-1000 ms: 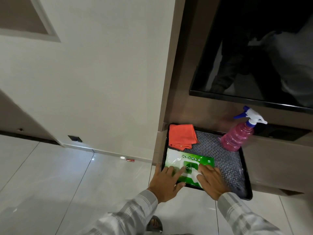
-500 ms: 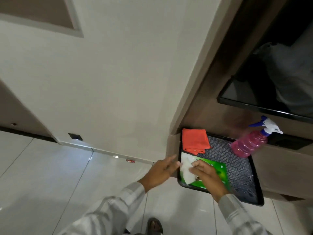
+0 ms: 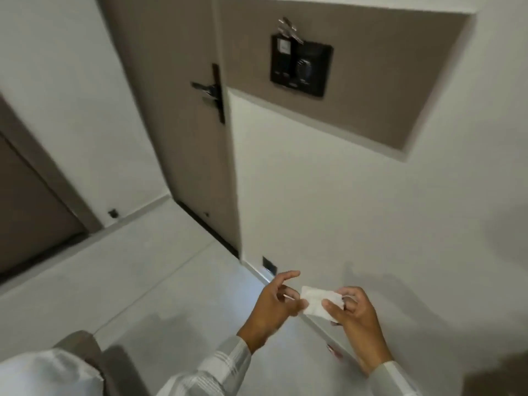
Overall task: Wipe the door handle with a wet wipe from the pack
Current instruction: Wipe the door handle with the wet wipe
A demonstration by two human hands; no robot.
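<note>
A folded white wet wipe is held low in front of me, between both hands. My right hand pinches its right side. My left hand touches its left edge with the thumb, its other fingers spread apart. The dark door handle sits on a black plate at the edge of a brown door, far above and to the left of my hands. The wipe pack is out of view.
A black wall control panel with a key card hangs right of the door in a brown recess. A white wall stands close ahead. Pale floor tiles lie below; another brown door is at far left.
My view has swung left from the tray with the pack to the door. My right hand has pulled a wipe out and carried it away; my left hand has come up to it.
</note>
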